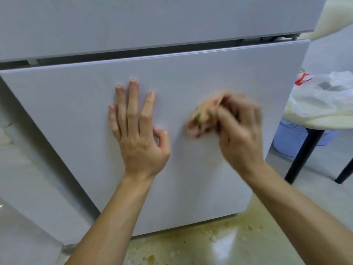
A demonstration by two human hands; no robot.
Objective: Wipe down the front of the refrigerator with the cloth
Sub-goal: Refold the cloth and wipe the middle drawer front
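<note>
The left hand [137, 134] lay flat on the lower door [76, 111] of the white refrigerator [172, 22], fingers straight and spread. To its right, the right hand [238, 134] clutched a bunched pink-and-green cloth [202, 117] against the same door, both blurred. Red print on the plastic bag [324, 92] at far right was unreadable.

Home kitchen, white fridge [172, 83], stained tile floor [219, 243], table [315, 122] w/ plastic bag [324, 92], lilac basket [290, 139]
</note>
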